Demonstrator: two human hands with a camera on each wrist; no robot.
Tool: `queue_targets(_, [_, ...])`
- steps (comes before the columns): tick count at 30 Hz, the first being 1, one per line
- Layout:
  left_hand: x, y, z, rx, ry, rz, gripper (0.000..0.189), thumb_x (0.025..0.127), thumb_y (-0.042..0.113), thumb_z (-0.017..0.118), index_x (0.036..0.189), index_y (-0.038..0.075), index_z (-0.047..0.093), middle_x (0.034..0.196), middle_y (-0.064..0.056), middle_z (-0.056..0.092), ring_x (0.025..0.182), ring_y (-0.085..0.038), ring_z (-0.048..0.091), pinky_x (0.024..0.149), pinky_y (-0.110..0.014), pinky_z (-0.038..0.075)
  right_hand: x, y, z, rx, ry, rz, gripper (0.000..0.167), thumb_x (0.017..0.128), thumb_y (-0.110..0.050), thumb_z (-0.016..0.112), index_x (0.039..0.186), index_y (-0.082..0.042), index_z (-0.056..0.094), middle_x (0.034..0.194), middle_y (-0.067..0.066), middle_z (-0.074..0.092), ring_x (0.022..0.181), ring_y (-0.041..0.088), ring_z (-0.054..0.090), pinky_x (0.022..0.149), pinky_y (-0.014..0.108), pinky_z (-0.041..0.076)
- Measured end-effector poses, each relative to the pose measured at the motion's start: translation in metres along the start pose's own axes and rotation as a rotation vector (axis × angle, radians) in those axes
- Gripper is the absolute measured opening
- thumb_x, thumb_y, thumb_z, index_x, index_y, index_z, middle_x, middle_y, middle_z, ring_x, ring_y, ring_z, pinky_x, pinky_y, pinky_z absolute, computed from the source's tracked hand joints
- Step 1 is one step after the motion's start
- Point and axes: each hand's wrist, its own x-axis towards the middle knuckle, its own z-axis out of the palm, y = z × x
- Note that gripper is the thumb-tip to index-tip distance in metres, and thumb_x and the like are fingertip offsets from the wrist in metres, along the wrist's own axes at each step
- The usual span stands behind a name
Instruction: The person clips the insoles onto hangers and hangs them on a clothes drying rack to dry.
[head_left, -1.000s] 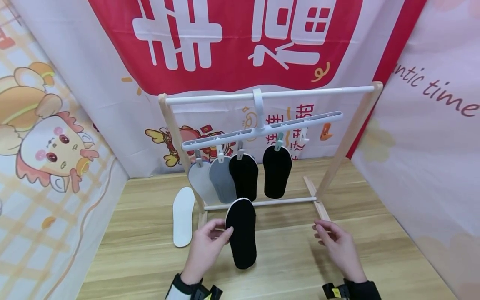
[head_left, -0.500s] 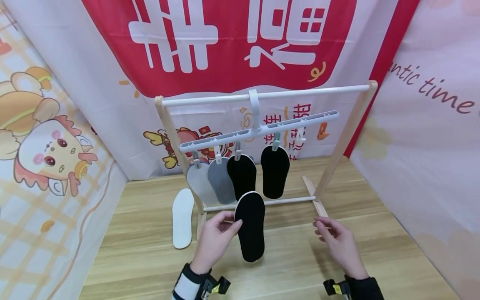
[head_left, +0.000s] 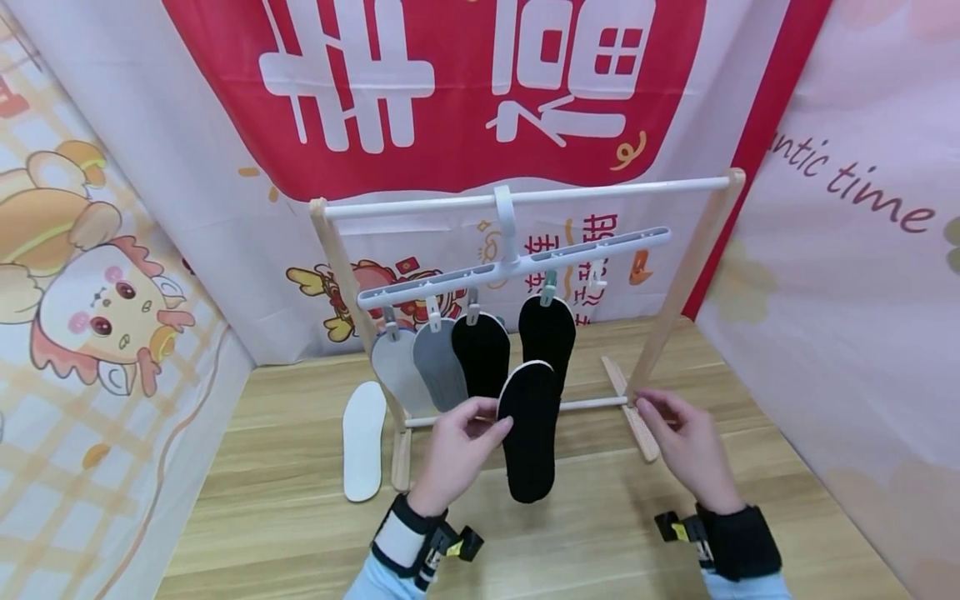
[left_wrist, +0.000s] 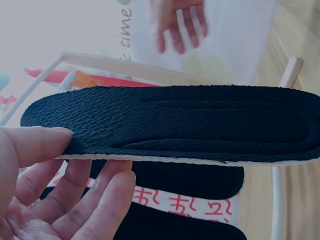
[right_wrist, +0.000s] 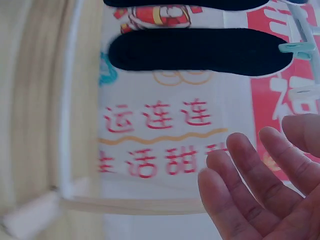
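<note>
My left hand [head_left: 459,454] pinches the edge of a black insole [head_left: 531,433] with a white rim, thumb on its face and fingers behind. It is held upright in front of the hanging row, partly covering another black insole [head_left: 543,325] clipped by a green clip [head_left: 550,286]. Further left on the white hanger [head_left: 465,276] hang a pale insole [head_left: 395,367], a grey insole [head_left: 438,367] and a black insole [head_left: 480,354]. A white clip [head_left: 596,273] at the right holds nothing. My right hand [head_left: 690,446] is near the rack's right foot, fingers relaxed and holding nothing.
The hanger hooks over the top bar [head_left: 622,192] of a small rack with wooden posts [head_left: 678,292]. A white insole [head_left: 363,442] lies on the wood-grain surface [head_left: 277,500] left of the rack. Printed cloths [head_left: 840,333] stand behind and at both sides.
My left hand has carried the black insole rightward and up, from before the left-hand black insole to before the green-clipped one. My right hand has risen slightly.
</note>
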Motion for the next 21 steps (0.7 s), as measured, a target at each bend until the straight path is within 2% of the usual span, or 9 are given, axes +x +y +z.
queue_targets(3, [0.007, 0.005, 0.004, -0.023, -0.011, 0.017, 0.014, 0.092, 0.02, 0.073, 0.103, 0.013, 0.072, 0.094, 0.0, 0.068, 0.078, -0.015, 0.066, 0.071, -0.027, 0.056, 0.019, -0.013, -0.01, -0.034, 0.01, -0.066, 0.025, 0.101, -0.016, 0.06, 0.118, 0.0, 0.069, 0.104, 0.013, 0.072, 0.086, 0.001, 0.062, 0.072, 0.01, 0.048])
queue_targets(6, [0.014, 0.01, 0.008, 0.002, -0.014, 0.037, 0.013, 0.092, 0.021, 0.074, 0.102, 0.013, 0.072, 0.093, 0.0, 0.067, 0.077, -0.014, 0.065, 0.07, -0.027, 0.055, 0.039, -0.026, -0.019, -0.028, 0.014, -0.106, 0.027, 0.101, -0.015, 0.059, 0.12, 0.003, 0.067, 0.106, 0.017, 0.072, 0.085, -0.003, 0.062, 0.071, 0.01, 0.049])
queue_targets(12, [0.03, 0.015, 0.015, 0.009, -0.027, 0.072, 0.013, 0.093, 0.02, 0.072, 0.102, 0.011, 0.072, 0.092, 0.0, 0.066, 0.075, -0.013, 0.063, 0.066, -0.028, 0.055, 0.078, -0.057, -0.029, -0.013, -0.053, -0.133, 0.038, 0.101, -0.024, 0.058, 0.131, 0.0, 0.062, 0.116, 0.019, 0.068, 0.068, 0.011, 0.069, 0.058, 0.022, 0.056])
queue_targets(17, [0.042, 0.016, 0.02, -0.01, -0.035, 0.068, 0.013, 0.093, 0.018, 0.071, 0.103, 0.009, 0.071, 0.093, -0.001, 0.066, 0.073, -0.014, 0.064, 0.065, -0.028, 0.056, 0.106, -0.082, -0.029, -0.005, -0.155, -0.109, 0.053, 0.099, -0.036, 0.06, 0.143, -0.007, 0.053, 0.131, 0.017, 0.061, 0.06, 0.017, 0.068, 0.054, 0.028, 0.057])
queue_targets(21, [0.052, 0.016, 0.025, -0.045, -0.04, 0.048, 0.016, 0.094, 0.018, 0.071, 0.106, 0.008, 0.071, 0.094, -0.004, 0.066, 0.074, -0.018, 0.067, 0.067, -0.028, 0.058, 0.123, -0.094, -0.024, 0.097, -0.248, -0.023, 0.06, 0.1, -0.038, 0.058, 0.151, -0.012, 0.042, 0.14, 0.017, 0.054, 0.064, 0.023, 0.069, 0.057, 0.031, 0.058])
